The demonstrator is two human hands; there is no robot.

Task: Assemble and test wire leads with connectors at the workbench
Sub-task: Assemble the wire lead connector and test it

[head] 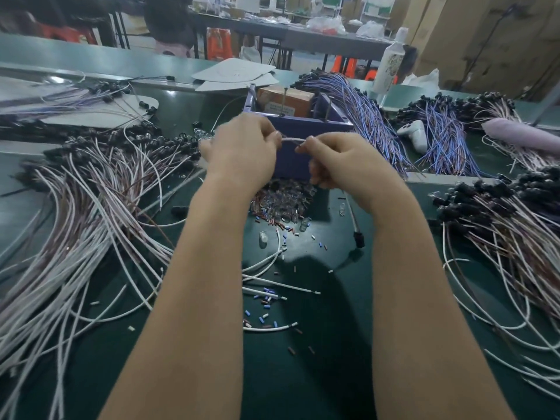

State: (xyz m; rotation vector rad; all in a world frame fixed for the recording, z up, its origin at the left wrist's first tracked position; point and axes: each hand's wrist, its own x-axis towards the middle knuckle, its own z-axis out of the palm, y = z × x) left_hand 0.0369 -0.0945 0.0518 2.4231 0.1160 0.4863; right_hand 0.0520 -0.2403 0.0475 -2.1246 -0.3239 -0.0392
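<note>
Clearly midway: left hand and right hand pinch one wire taut between curled fingers. Finished leads lie heaped alongside; loose clear bulbs seemingly await fitting.

The person works with bare hands and bare arms. The left forearm and the right forearm are uncovered along all of their visible length, from the lower edge of the view up to the wrists. Both are smooth and slender and narrow toward the wrist. The left hand and the right hand are uncovered too. Both are slightly blurred, so nails and fine skin detail cannot be made out.
</note>
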